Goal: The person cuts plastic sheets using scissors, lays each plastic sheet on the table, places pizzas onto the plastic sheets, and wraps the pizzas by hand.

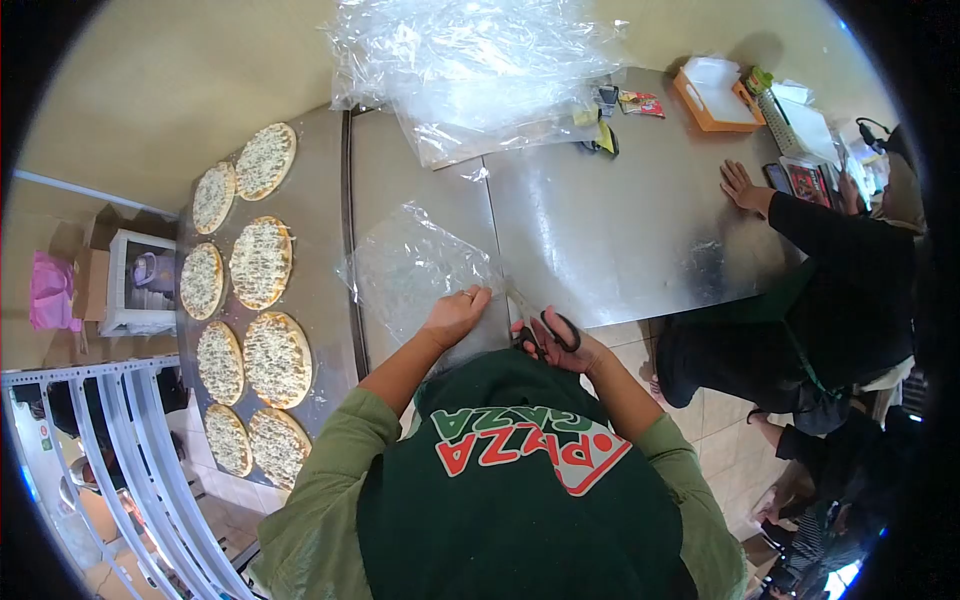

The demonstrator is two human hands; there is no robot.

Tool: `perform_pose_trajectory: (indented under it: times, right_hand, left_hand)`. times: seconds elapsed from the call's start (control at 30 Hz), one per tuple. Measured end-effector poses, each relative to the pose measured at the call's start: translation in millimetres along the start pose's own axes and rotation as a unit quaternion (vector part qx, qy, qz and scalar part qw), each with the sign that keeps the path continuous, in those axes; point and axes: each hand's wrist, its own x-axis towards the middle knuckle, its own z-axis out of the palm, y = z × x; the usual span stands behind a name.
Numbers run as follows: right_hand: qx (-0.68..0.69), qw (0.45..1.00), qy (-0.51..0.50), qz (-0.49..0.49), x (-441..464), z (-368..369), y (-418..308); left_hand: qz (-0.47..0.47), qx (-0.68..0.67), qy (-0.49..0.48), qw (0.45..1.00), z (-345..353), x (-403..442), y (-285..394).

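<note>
My left hand [460, 315] is closed on the edge of a clear plastic bag [415, 265] that lies spread over the metal table in front of me. In my right hand [570, 345] are black-handled scissors [533, 318], with fingers through the handles. The scissor blades point up and left, close to the bag's right edge. Beyond the bag, a large pile of clear plastic bags [470, 70] lies at the back of the table.
Several cheese-topped pizzas [262, 262] lie on the left table. An orange tray [718, 95], a basket [790, 125] and small packets [640, 103] are at the back right. A person in dark clothes [830, 290] rests a hand on the table's right side. White shelving [150, 470] stands lower left.
</note>
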Motion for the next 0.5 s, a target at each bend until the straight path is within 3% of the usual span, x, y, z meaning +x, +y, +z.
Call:
perform_pose_trajectory:
  times: [0.07, 0.27, 0.5]
  right_hand:
    - [-0.078, 0.996, 0.046, 0.002, 5.3, -6.3, 8.2]
    - [0.062, 0.997, -0.015, 0.053, -6.0, 4.3, -1.3]
    - [0.092, 0.994, -0.053, -0.002, 4.2, 5.4, -2.2]
  left_hand:
    - [0.01, 0.016, -0.012, 1.0, -2.1, -3.3, -4.7]
    - [0.034, 0.03, 0.0, 0.999, -0.9, -8.8, -3.3]
    - [0.061, 0.001, 0.001, 0.998, -7.4, -2.8, 10.7]
